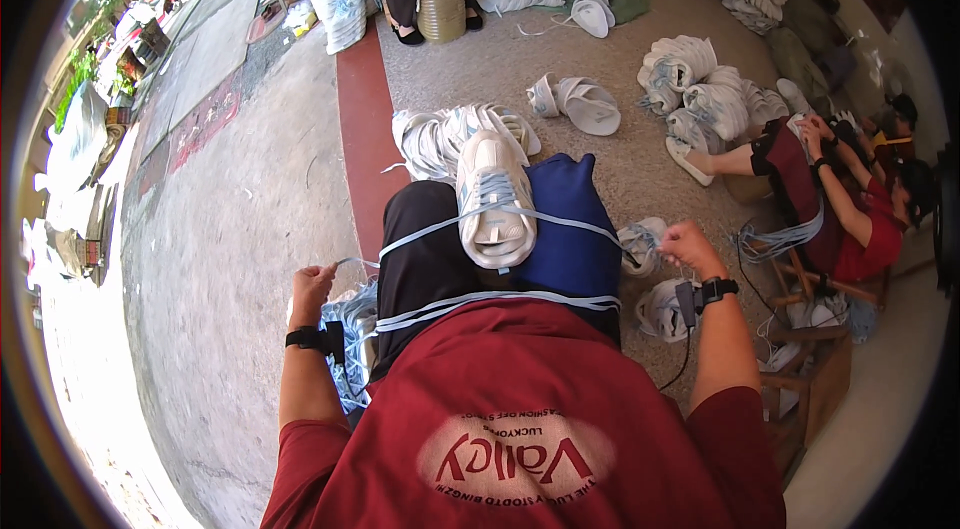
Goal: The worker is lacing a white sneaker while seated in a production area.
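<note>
A white sneaker upper (492, 154) rests between my thighs, its heel opening toward me. Light-blue lace is threaded through its eyelets, and the two ends of this shoelace (425, 230) stretch out to either side over my legs. On the left, my left hand (313, 289) is closed in a pinch on one lace end. Out to the right, my right hand (692, 249) pinches the other end. More light-blue laces (450, 307) lie across my lap. A bunch of blue laces (352, 334) hangs beside my left hip.
Stacked white uppers (425, 141) sit beyond my knees, with a loose pair (575, 105) farther off. Several uppers (662, 309) lie by my right forearm. A person (850, 214) works at the right near a wooden stool (815, 369); another sits ahead behind a large jar (441, 9).
</note>
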### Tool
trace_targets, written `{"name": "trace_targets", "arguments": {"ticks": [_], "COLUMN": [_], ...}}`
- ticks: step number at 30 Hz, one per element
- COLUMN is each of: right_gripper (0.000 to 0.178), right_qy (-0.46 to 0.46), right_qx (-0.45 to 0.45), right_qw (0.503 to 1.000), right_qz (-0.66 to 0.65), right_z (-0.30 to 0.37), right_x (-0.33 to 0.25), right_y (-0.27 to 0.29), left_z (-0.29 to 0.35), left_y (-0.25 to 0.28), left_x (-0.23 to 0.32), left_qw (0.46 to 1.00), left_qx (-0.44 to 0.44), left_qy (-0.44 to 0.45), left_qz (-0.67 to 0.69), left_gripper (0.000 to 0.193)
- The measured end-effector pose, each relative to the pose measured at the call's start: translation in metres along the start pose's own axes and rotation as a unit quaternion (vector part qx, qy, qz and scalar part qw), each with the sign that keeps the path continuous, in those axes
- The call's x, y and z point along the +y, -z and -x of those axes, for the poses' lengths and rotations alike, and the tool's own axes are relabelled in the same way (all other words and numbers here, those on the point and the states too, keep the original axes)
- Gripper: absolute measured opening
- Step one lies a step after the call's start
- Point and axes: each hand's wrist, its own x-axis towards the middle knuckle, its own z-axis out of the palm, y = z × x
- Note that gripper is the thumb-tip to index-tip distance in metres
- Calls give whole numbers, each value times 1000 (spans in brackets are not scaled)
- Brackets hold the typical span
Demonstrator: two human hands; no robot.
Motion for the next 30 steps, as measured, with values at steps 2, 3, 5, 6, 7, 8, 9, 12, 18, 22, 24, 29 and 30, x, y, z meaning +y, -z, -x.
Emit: {"name": "trace_targets", "arguments": {"ticks": [2, 3, 5, 6, 7, 8, 9, 12, 18, 22, 24, 29, 30], "right_gripper": [8, 5, 7, 11, 13, 13, 14, 16, 16, 17, 14, 15, 14], "right_qy": [57, 118, 201, 267, 351, 351, 352, 346, 324, 280, 266, 322, 345], "right_qx": [-179, -219, -205, -156, -58, -58, 17, 100, 107, 185, 189, 255, 244], "right_qw": [976, 961, 952, 943, 934, 934, 934, 927, 938, 939, 943, 899, 891], "right_qz": [-110, -119, -104, -123, -42, -42, -66, -105, -56, 70, 68, 152, 163], "right_z": [-7, -9, -26, -37, -50, -60, -68, -67, -63, -70, -65, -42, -41], "right_x": [-54, -81, -110, -118, -123, -125, -125, -137, -138, -143, -144, -133, -131], "right_y": [-41, -61, -98, -116, -129, -142, -152, -172, -172, -184, -189, -202, -202], "left_z": [25, 32, 50, 58, 59, 57, 52, 26, 34, 34, 36, 42, 42], "left_y": [-34, -49, -76, -89, -101, -113, -123, -143, -154, -159, -159, -165, -166], "left_x": [51, 70, 116, 137, 149, 157, 162, 149, 156, 151, 151, 145, 146], "left_qw": [971, 959, 931, 915, 915, 898, 874, 898, 915, 912, 918, 925, 926], "left_qx": [-152, -200, -310, -367, -368, -412, -457, -384, -347, -330, -313, -243, -241], "left_qy": [-36, -72, -119, -129, -130, -147, -163, -209, -186, -218, -230, -290, -290], "left_qz": [181, 187, 149, 105, 104, 42, -20, 42, 89, 110, 79, 31, 28], "left_gripper": [23, 21, 18, 17, 17, 17, 17, 16, 14, 14, 15, 18, 16]}}
